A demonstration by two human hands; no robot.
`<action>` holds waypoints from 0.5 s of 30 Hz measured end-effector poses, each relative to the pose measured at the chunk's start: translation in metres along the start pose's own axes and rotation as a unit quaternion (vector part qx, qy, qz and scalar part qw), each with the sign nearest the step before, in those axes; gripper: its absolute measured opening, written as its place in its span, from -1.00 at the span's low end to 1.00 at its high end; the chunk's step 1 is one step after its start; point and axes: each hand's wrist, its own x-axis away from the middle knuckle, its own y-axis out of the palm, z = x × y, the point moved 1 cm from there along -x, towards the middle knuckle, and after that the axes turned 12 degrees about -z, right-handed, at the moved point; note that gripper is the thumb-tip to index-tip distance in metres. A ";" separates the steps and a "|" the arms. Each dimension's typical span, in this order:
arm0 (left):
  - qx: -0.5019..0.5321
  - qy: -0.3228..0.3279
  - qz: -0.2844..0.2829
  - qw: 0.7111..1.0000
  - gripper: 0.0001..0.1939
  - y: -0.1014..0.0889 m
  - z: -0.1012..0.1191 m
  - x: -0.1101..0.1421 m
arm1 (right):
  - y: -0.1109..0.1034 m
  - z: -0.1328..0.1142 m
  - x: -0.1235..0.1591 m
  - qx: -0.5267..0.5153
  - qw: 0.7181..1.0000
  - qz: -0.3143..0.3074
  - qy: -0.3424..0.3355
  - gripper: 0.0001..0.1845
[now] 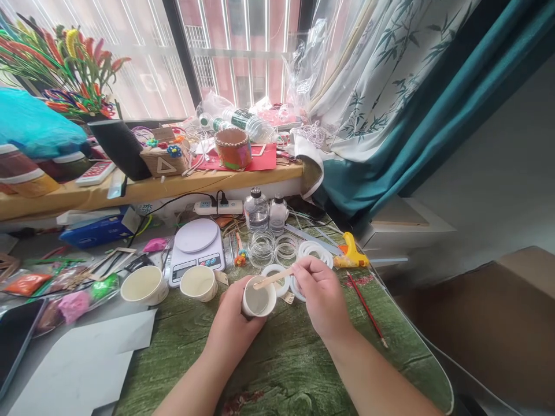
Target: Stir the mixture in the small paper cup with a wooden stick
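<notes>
White unprinted paper cup (259, 297), left hand (232, 323)

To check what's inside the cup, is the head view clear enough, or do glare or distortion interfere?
Head view: the window is bright and washed out, but the paper cup looks evenly lit and fairly sharp; wide-angle distortion curves the green tabletop beyond the right hand.
</notes>
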 end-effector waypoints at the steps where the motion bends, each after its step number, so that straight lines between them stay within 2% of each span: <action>1: 0.000 0.002 0.000 1.000 -0.42 0.000 0.000 0.000 | 0.000 -0.001 0.001 0.005 1.000 0.000 -0.005 -0.67; 6: 0.008 0.007 -0.003 1.000 -0.41 0.002 -0.001 0.001 | 0.000 -0.002 0.004 0.011 0.999 0.009 -0.044 -0.69; 10: 0.010 0.008 -0.005 1.000 -0.39 0.002 -0.001 0.001 | 0.000 -0.006 0.007 0.041 0.994 0.016 -0.102 -0.71; 13: 0.019 0.014 -0.009 1.000 -0.40 0.001 -0.001 0.000 | 0.000 -0.010 0.007 0.133 0.983 -0.013 -0.127 -0.73; 15: 0.031 0.021 -0.002 0.999 -0.41 0.001 -0.001 -0.001 | 0.003 -0.010 0.004 0.230 0.963 -0.054 -0.132 -0.74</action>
